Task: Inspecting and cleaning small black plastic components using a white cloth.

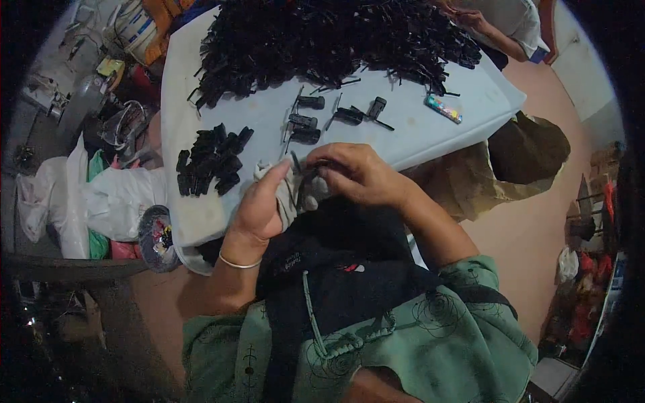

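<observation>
My left hand [261,203], with a bangle at its wrist, is curled around a pale grey cloth [289,205] at the table's near edge. Partly hidden between my hands is a slim black plastic piece [297,164]. My right hand [359,171] has its thumb and fingers pinched together on the dark piece against the cloth. Just beyond, several black plastic parts with thin arms, such as this one [311,102], lie on the white table [269,101]. To the left is a small pile of compact black parts [210,161].
A large heap of black parts [322,40] covers the table's far side. A small multicoloured item [443,109] lies at the right. Another person's hand [470,20] is at the far right. A brown paper sack [524,161] stands right of the table, white plastic bags [124,201] left.
</observation>
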The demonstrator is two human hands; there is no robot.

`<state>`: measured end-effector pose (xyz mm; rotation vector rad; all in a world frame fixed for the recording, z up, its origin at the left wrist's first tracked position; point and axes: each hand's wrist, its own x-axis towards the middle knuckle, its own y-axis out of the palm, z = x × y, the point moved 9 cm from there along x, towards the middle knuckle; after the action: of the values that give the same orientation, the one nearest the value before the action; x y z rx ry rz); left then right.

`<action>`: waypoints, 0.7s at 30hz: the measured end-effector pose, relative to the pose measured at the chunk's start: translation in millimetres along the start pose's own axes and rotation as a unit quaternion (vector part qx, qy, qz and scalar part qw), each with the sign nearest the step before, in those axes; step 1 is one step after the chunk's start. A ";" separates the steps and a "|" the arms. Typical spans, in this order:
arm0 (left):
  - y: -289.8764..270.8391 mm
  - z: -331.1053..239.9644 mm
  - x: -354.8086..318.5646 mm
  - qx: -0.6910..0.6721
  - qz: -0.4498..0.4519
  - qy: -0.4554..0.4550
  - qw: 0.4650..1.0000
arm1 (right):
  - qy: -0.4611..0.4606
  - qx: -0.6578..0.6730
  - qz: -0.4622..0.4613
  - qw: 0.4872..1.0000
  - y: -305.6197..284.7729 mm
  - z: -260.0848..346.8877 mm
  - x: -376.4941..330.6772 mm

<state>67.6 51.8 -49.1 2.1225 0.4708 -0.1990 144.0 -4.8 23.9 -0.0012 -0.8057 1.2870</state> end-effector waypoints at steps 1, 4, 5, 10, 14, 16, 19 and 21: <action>1.1 2.7 -0.2 0.000 0.000 0.000 1.000 | -0.003 0.004 0.002 1.000 0.3 6.2 0.3; 16.5 -11.5 -8.1 0.192 0.037 0.141 0.971 | 0.003 0.020 0.008 1.000 0.9 24.6 0.8; 19.3 -16.5 -11.7 0.250 0.016 0.174 0.952 | 0.011 0.032 0.011 0.999 1.5 29.0 0.7; 39.1 -37.1 -33.1 0.526 -0.072 0.339 0.777 | -0.004 -0.066 -0.104 0.992 3.3 29.8 -6.0; 25.9 -29.8 -27.0 0.368 -0.076 0.221 0.900 | 0.100 -0.052 -0.141 0.984 -1.3 15.4 -11.7; 24.2 -20.1 -25.3 0.373 -0.072 0.157 0.912 | 0.220 0.043 -0.142 0.964 1.0 -6.7 -13.6; 28.0 -20.0 -26.5 0.395 -0.048 0.199 0.896 | 0.227 0.101 -0.109 0.962 7.9 -21.6 -13.2; 29.7 -24.6 -29.0 0.461 -0.085 0.192 0.862 | 0.213 0.073 -0.075 0.971 6.2 -17.2 -12.7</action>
<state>52.2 49.8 -3.4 3.0894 0.9348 -0.1013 147.3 -6.2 2.0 -0.0938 -0.3345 1.1454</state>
